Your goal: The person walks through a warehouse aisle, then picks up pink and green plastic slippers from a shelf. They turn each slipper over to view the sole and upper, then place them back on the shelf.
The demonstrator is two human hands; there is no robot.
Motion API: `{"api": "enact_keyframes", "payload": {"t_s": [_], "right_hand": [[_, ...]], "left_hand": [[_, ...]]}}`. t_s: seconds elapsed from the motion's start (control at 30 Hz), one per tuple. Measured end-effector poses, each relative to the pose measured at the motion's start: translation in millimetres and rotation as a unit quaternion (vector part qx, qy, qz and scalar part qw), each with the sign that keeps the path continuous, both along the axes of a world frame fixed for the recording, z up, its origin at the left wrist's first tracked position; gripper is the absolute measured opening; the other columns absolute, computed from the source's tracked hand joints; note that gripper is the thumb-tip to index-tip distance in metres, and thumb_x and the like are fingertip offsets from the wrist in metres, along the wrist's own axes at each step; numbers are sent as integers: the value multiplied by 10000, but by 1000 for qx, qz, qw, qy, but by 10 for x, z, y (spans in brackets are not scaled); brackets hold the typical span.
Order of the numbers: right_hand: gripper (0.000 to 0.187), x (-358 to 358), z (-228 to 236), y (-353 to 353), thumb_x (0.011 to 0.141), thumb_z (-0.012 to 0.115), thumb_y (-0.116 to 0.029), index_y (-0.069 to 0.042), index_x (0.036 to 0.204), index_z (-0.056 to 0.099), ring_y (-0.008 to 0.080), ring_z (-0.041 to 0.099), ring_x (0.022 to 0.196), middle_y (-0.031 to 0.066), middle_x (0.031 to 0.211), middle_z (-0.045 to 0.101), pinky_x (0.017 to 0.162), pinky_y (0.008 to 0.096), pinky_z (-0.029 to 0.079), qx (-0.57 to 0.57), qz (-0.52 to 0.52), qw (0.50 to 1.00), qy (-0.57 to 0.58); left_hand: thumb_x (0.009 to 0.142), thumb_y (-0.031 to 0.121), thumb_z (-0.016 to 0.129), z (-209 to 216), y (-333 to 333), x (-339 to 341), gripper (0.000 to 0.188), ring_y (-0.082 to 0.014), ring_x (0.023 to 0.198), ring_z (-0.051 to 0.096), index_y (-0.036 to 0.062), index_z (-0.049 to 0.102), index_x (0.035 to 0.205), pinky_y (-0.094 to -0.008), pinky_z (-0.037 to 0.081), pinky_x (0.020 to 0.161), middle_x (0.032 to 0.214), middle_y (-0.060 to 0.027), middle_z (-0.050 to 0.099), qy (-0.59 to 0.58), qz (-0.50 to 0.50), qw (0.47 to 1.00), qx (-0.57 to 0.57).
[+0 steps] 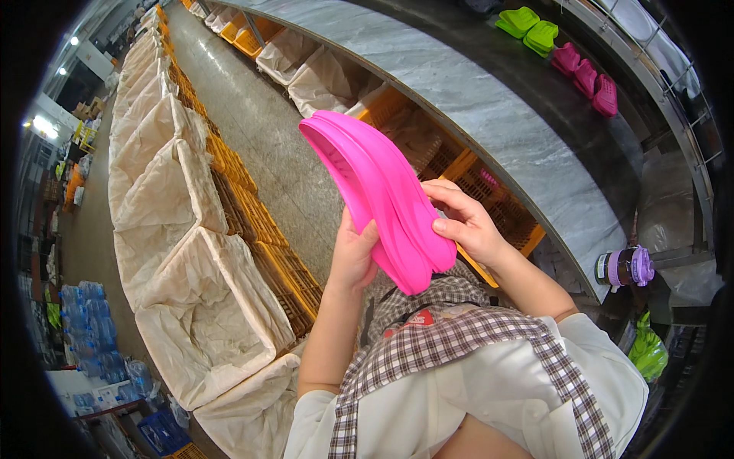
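Observation:
Up in front of my chest I hold a pair of bright pink plastic clogs [394,195], nested side by side and tilted with one end up to the left. My left hand [355,254] is closed on their left side near the lower end, its thumb along the edge. My right hand [465,220] grips the right side, thumb and fingers against the outer clog. The palm sides of both hands are partly hidden by the clogs.
Lined cloth bins [218,321] run in a long row at left, beside stacked orange crates [279,275]. A grey marbled counter [489,99] curves along the right, with green clogs [527,30] and pink clogs [585,76] beyond it. A purple-lidded bottle [625,268] stands at its near end.

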State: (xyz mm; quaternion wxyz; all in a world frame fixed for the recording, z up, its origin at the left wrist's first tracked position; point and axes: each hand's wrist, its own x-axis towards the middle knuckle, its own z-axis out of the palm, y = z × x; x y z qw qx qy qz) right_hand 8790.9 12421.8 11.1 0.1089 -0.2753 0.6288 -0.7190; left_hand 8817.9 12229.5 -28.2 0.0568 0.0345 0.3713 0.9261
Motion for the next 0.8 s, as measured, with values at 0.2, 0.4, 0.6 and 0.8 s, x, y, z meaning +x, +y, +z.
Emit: {"api": "enact_keyframes", "payload": {"t_s": [0.2, 0.4, 0.6, 0.8], "right_hand": [[467, 10, -16, -55, 907, 512, -261, -1, 1294, 479, 213, 379, 1223, 116, 1272, 426, 1047, 339, 267, -10, 3, 1000, -13], [556, -26, 141, -133, 967, 333, -418, 19, 1279, 477, 225, 375, 1226, 123, 1276, 426, 1055, 356, 254, 52, 23, 997, 58], [676, 22, 244, -362, 950, 309, -514, 45, 1328, 359, 247, 456, 1179, 168, 1267, 478, 1033, 380, 299, 45, 64, 991, 106], [686, 46, 249, -465, 946, 290, -536, 37, 1312, 387, 257, 467, 1158, 164, 1248, 497, 1016, 382, 321, 103, 82, 972, 194]], "left_hand": [[856, 161, 644, 104, 46, -41, 613, -209, 1114, 526, 59, 296, 1349, -328, 494, 894, 1240, -101, 491, -6, -14, 999, 45], [928, 118, 507, 44, 17, -28, 399, -193, 1007, 582, 54, 373, 1299, -318, 527, 825, 1186, -121, 525, -59, 29, 992, 105], [931, 197, 506, -352, -1, -71, 345, -204, 922, 612, 43, 469, 1237, -305, 546, 704, 1075, -101, 586, -94, -15, 969, 230], [953, 279, 478, -381, -15, -14, 385, -191, 1125, 488, 74, 421, 1274, -315, 419, 964, 1175, -74, 510, -41, 30, 976, 212]]}}
